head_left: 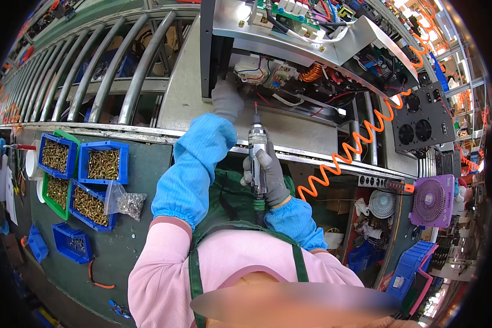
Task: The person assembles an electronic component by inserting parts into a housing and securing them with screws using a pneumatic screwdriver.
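My right hand (275, 177), in a grey glove, is closed around a silver air screwdriver (258, 143). The tool stands with its bit pointing away from me, toward the open metal machine case (281, 41). My left hand (227, 100), also gloved, reaches into the near left corner of that case, beside its dark side panel (206, 60). Its fingers are hidden in shadow there. Inside the case are wires, a copper coil (312, 72) and a white component block (251, 70). A green circuit board (290, 16) sits on the case's upper shelf.
Blue bins (127, 164) of brass screws stand on the green bench at left, near a bag of small metal parts (131, 205) and red-handled pliers (101, 284). An orange coiled hose (361, 143) crosses at right. Beyond it are a black fan panel (423, 117) and a purple fan (432, 201).
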Action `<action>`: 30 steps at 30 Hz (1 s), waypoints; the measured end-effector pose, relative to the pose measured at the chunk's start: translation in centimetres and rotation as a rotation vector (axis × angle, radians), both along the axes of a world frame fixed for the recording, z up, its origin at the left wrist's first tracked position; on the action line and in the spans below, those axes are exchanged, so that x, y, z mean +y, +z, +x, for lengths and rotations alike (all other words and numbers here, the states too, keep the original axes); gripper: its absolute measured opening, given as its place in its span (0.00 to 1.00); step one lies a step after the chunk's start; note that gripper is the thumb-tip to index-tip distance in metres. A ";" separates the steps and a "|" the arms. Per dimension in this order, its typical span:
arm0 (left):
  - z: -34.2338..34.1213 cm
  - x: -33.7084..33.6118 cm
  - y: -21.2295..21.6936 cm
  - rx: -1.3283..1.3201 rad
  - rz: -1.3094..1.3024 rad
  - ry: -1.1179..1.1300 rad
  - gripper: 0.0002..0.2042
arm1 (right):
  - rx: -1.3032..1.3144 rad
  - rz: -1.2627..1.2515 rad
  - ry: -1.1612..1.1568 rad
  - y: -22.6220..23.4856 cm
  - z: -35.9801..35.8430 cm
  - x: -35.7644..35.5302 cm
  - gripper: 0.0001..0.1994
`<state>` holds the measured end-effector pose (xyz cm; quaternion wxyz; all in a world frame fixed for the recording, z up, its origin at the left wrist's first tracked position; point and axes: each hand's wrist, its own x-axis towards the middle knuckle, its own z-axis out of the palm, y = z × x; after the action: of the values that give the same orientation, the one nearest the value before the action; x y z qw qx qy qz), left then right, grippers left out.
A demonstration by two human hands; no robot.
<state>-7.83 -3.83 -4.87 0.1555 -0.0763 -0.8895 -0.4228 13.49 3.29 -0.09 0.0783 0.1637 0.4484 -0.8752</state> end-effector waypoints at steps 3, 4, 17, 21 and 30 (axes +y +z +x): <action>0.1 0.1 0.2 -0.028 -0.028 0.006 0.28 | -0.013 -0.006 -0.007 -0.1 0.0 0.0 0.36; 0.2 0.0 0.3 -0.035 -0.023 0.012 0.28 | -0.007 -0.003 -0.006 -0.1 0.0 0.0 0.35; 0.3 -0.4 0.6 0.000 -0.037 0.022 0.26 | -0.011 0.015 -0.012 0.5 -0.3 -0.7 0.35; 0.6 -0.3 1.0 -0.048 -0.012 -0.016 0.25 | -0.008 0.029 -0.015 0.8 -0.3 -0.6 0.35; 0.6 -0.3 0.8 0.054 -0.047 0.026 0.20 | 0.005 0.045 0.006 1.1 -0.1 -0.7 0.37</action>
<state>-7.19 -4.17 -4.03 0.1833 -0.0798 -0.8955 -0.3976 13.34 2.62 1.06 0.0758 0.1618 0.4686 -0.8652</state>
